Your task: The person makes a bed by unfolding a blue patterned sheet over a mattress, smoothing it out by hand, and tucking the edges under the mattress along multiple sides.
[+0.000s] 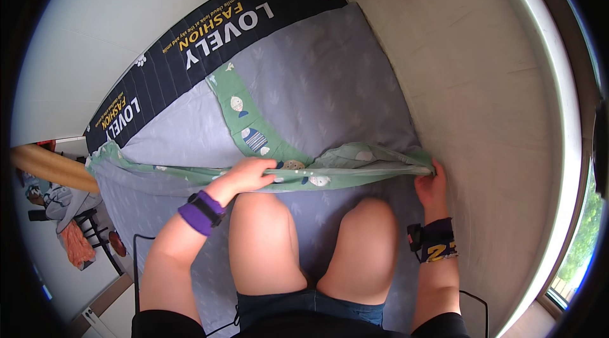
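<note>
A green cloth with fish prints (317,179) stretches in a long band from left to right, just beyond my knees. A row of small white dots runs along part of its edge. My left hand (247,176) is closed on the band left of its middle, thumb and fingertips at the edge. At the band's right end, beside the wall, my right hand (432,184) pinches the gathered corner. Another green fish-print strip (244,116) runs from the band toward the headboard, over the grey leaf-patterned bedding (323,78). Folds hide some of the fingertips.
A dark padded headboard (209,33) with white and yellow lettering stands at the far side. A pale wall (482,116) borders the bed on the right, with a window (580,249) beyond. A wooden bed rail (54,163) and piled clothes (70,201) are at the left.
</note>
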The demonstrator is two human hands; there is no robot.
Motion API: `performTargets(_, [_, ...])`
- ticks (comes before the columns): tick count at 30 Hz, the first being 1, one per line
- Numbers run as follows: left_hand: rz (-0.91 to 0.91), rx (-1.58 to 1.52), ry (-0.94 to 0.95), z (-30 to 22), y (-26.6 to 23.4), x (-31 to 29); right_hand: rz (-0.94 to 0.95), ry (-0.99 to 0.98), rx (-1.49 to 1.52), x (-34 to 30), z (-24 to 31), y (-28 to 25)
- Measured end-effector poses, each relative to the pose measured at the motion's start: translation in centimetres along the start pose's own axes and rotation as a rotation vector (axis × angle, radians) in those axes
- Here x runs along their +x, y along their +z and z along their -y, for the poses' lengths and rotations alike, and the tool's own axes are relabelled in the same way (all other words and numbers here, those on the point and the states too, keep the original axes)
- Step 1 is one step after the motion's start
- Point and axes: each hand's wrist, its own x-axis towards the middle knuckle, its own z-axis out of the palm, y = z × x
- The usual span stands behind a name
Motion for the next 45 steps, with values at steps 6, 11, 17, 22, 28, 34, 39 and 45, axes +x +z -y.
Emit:
performTargets(6, [-0.321, -0.310, -0.010, 3.3, -6.2, -4.4, 0.212, -0.043, -0.204, 3.7, 0.4, 11.3])
performTargets(11, [-0.718, -0.528, 0.038, 6.5, -13.0, -7.1, 0.473, -0.059, -0.243, 5.9, 0.2, 26.7])
performTargets(17, [-0.957, -0.461, -0.056, 12.9, -19.0, -0.1, 0.468, -0.096, -0.291, 15.1, -3.2, 36.2])
performTargets(22, [-1.054, 0.230, -0.294, 12.8, -15.7, 7.8, 0.245, -0.252, -0.641, 20.0, -6.3, 33.7])
performTargets(28, [-0.925, 0.201, 0.093, 4.9, -13.1, 13.9, 0.193, -1.054, -1.406, 19.0, -7.4, 28.4])
performTargets(34, [-0.861, 0.309, -0.063, 5.9, -13.5, 20.6, 0.317, -1.446, -1.614, 20.8, -7.7, 31.0])
performTargets(39, [-0.773, 0.224, -0.128, 6.5, -13.9, 20.7, 0.159, -1.273, -1.907, 22.7, -7.4, 34.9])
performTargets(45, [-0.857, 0.159, 0.050, 5.9, -14.1, 17.7, 0.430, -1.300, -1.476, 18.7, -7.6, 34.2])
